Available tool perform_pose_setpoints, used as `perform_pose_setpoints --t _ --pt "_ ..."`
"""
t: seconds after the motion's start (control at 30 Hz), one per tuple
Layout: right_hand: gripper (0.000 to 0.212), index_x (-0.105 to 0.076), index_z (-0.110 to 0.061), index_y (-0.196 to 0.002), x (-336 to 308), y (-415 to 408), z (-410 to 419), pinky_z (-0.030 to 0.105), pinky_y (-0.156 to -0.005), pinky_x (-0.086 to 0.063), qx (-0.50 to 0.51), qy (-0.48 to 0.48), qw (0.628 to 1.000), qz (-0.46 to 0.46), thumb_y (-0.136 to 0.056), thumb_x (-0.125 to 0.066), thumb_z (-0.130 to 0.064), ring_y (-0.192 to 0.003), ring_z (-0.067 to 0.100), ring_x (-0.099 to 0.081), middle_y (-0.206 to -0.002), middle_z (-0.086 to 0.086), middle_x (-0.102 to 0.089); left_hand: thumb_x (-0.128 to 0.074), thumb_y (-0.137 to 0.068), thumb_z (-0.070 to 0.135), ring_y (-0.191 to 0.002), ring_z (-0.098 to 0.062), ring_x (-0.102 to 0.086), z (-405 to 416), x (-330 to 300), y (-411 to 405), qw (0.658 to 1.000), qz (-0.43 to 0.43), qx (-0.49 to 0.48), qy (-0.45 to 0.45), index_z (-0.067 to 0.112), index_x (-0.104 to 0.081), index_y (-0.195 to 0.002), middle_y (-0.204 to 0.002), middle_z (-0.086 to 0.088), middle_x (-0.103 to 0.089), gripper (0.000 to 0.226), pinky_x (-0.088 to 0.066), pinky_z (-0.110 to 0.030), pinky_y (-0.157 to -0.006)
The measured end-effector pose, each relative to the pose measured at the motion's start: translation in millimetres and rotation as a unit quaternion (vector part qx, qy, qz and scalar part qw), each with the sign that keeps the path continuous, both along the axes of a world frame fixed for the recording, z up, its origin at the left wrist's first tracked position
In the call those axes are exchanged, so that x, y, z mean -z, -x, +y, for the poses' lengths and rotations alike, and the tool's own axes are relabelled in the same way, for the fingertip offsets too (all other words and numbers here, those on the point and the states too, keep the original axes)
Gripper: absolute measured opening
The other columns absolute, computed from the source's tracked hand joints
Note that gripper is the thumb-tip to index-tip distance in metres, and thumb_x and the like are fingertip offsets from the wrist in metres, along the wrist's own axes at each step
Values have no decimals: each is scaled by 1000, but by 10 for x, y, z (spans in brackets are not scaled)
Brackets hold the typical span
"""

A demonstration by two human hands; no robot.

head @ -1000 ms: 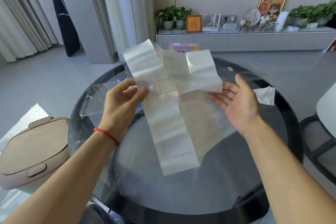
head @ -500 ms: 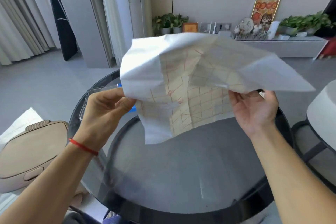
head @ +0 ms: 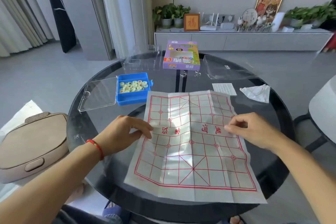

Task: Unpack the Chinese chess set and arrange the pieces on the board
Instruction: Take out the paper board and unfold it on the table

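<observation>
The paper chess board (head: 192, 143), white with a red grid and creased from folding, lies spread flat on the round dark glass table (head: 87, 132). My left hand (head: 123, 132) pinches its left edge at the river line. Opposite it, my right hand (head: 254, 129) pinches the right edge at the same height, fingers curled. A blue box (head: 132, 96) stands beyond the board's far left corner, its clear lid (head: 98, 94) swung open to the left. Several pale round chess pieces (head: 133, 85) lie inside it.
The purple set carton (head: 181, 56) stands at the table's far side, with a clear plastic tray (head: 143, 58) to its left and a clear bag (head: 225, 67) to its right. A leaflet (head: 224, 88) and a crumpled tissue (head: 256, 92) lie far right. A beige case (head: 31, 143) sits at left.
The board was held up in the air, half unfolded; now it is fully opened and laid flat on the table. Both hands came down with it to its side edges.
</observation>
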State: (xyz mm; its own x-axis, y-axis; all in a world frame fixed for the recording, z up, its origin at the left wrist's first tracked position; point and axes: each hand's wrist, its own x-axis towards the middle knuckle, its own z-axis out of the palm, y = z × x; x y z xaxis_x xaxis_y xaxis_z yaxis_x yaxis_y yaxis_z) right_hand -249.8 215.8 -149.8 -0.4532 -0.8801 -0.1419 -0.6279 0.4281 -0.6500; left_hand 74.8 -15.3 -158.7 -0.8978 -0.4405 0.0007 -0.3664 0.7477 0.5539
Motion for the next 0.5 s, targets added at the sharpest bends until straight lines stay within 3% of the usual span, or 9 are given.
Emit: perform_pose_setpoints --t 0.13,0.23,0.3,0.4,0.5 --pt "14 -76 -38 -86 -79 -87 33 30 -82 -52 -12 -36 996 82 -87 -71 -51 -96 3 -63 -88 -22 -71 -56 -97 7 -129 -18 -57 23 -14 90 998 -60 -2 18 35 -75 -97 -135 22 -55 34 -46 -20 -101" --pt "24 -75 -41 -94 -153 -212 48 33 -85 -47 -27 -85 980 179 -88 -64 -61 -107 3 -52 -97 -22 -67 -48 -96 -1 -132 -19 -53 130 -106 176 997 -32 -33 58 33 -72 -98 -137 15 -57 41 -43 -21 -102" --pt "31 -72 -39 -102 -168 -282 9 31 -86 -45 -17 -75 963 258 -90 -58 -64 -109 7 -49 -102 -19 -64 -50 -96 0 -133 -16 -51 231 -130 281 996 3 -37 83 33 -70 -109 -139 11 -57 40 -48 -28 -104" --pt "52 -57 -36 -135 -68 -295 -146 38 -105 -40 -28 -42 961 273 -94 -47 -65 -130 12 -43 -136 -11 -53 -51 -103 28 -148 -19 -31 311 -13 487 989 -12 -27 144 37 -52 -141 -158 5 -39 39 -32 -43 -119" --pt "69 -23 -35 -159 159 -262 -310 46 -123 -17 -87 -88 964 236 -98 -29 -67 -154 13 -11 -167 -9 -15 -31 -102 59 -155 -28 -3 319 170 610 974 -140 -10 176 45 -15 -156 -169 1 -6 58 -14 -60 -123"
